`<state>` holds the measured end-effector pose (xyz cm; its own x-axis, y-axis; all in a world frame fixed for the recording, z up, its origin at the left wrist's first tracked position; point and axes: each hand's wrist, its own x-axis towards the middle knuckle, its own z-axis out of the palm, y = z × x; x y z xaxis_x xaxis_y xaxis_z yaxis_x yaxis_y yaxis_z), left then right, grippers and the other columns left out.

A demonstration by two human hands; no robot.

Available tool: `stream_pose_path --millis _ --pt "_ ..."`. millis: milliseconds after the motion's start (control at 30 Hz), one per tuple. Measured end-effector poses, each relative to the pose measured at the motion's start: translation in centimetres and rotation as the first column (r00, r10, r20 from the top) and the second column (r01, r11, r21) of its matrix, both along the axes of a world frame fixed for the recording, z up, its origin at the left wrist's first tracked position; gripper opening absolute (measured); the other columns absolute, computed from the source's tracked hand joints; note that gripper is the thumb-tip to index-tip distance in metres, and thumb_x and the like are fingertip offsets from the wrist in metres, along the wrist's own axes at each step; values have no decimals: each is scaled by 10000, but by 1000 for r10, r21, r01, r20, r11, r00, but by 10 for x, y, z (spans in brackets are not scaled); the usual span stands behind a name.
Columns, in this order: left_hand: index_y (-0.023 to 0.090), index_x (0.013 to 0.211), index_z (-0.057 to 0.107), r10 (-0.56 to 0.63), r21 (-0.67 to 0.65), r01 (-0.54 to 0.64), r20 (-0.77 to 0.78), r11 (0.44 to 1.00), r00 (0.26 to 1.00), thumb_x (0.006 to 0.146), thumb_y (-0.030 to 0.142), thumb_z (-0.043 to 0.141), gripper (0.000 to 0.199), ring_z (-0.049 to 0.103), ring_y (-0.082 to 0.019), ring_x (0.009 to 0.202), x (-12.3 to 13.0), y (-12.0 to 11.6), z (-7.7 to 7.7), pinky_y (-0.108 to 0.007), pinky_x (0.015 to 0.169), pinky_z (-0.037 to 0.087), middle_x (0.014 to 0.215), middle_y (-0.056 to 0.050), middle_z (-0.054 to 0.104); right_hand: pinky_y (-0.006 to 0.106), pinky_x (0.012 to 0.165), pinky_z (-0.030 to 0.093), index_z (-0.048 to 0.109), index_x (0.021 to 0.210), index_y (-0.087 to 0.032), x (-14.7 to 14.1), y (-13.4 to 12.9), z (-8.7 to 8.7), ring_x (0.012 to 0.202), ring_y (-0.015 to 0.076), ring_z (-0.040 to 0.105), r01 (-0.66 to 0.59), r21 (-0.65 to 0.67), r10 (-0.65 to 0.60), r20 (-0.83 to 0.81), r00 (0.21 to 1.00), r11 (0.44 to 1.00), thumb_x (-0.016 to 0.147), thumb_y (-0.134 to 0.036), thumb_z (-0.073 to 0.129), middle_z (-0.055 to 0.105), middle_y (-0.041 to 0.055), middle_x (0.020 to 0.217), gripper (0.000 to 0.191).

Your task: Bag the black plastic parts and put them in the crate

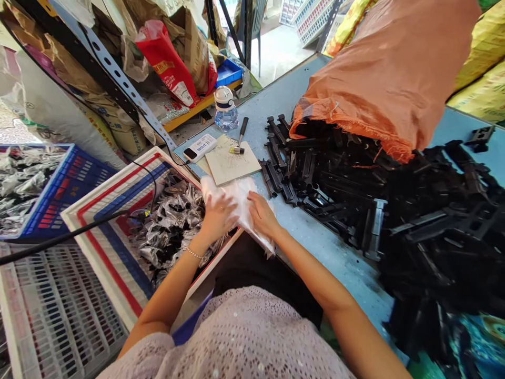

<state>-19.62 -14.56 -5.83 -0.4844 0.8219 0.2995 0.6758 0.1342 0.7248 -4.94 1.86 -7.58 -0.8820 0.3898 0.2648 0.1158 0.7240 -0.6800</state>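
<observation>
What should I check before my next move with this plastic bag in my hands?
1. Both hands on the bag: ok. Left hand and right hand both rest on the clear bag.
2. Bag supported: ok, it lies at the table edge.
3. Bag contents: cannot tell, the plastic is crumpled and the hands cover it.
4. Black parts near: ok, piled just to the right hand's side.
5. Bin of wrapped pieces near: ok, beside the left hand.
6. Hammer out of the way: ok, on the board beyond the bag.
</observation>
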Motion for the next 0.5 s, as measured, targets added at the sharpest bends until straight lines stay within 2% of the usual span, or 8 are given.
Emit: stream_pose_path --millis 67,133,200,233,300,333,433,500 --pt "314 1095 729 -176 -86 176 13 981 984 786 345 765 313 544 -361 1332 13 6 -7 -689 1235 -7 1255 -93 695 503 1215 337 482 1471 -189 -8 2 7 1496 245 363 6 27 -6 -30 1000 1000 1039 -306 389 436 147 1581 458" --pt "302 1015 732 -187 -48 190 56 981 981 770 337 760 249 578 -346 1289 21 5 -13 -667 1250 26 1167 -85 716 501 1229 309 518 1453 -206 -17 2 10 1513 244 332 -71 86 70 20 997 994 1052 -332 395 456 116 1576 438" --pt "274 1006 707 14 99 -27 139 995 990 744 342 769 277 551 -331 1310 15 1 -21 -623 1260 127 1177 -91 689 519 1224 306 592 1387 -202 -25 0 8 1503 270 351 -140 133 125 119 985 981 1048 -348 439 521 106 1529 400" --pt "259 1066 681 163 170 -201 217 965 962 728 348 781 363 518 -323 1344 7 0 -25 -593 1254 184 1238 -104 655 531 1221 303 615 1362 -196 -27 -2 5 1497 288 359 -149 157 124 157 980 976 1038 -359 474 535 107 1518 389" --pt "235 1244 584 365 196 -488 447 850 816 678 368 826 630 474 -312 1387 -15 0 -33 -530 1214 301 1365 -142 569 547 1222 290 621 1360 -191 -28 -6 -2 1496 315 354 -134 214 94 187 978 967 1013 -370 534 513 108 1539 400" --pt "226 1309 532 379 146 -542 568 828 731 647 387 849 752 496 -308 1368 -25 1 -37 -505 1176 362 1385 -159 556 546 1226 284 612 1374 -191 -28 -7 -4 1499 318 349 -123 240 80 185 980 963 1006 -367 548 494 105 1555 412" --pt "168 1246 591 301 -78 -390 778 917 552 614 499 853 761 665 -283 1095 -43 3 -43 -442 978 534 1178 -151 691 529 1225 296 603 1385 -187 -25 -7 -8 1498 308 357 -103 267 56 180 982 958 1004 -342 548 488 107 1560 415" --pt "126 1051 690 321 -189 -289 784 939 531 611 552 837 630 695 -263 872 -42 3 -41 -415 827 580 949 -115 744 527 1220 310 601 1389 -181 -22 -3 -8 1498 305 359 -119 261 70 192 979 958 1002 -338 550 483 118 1562 421"
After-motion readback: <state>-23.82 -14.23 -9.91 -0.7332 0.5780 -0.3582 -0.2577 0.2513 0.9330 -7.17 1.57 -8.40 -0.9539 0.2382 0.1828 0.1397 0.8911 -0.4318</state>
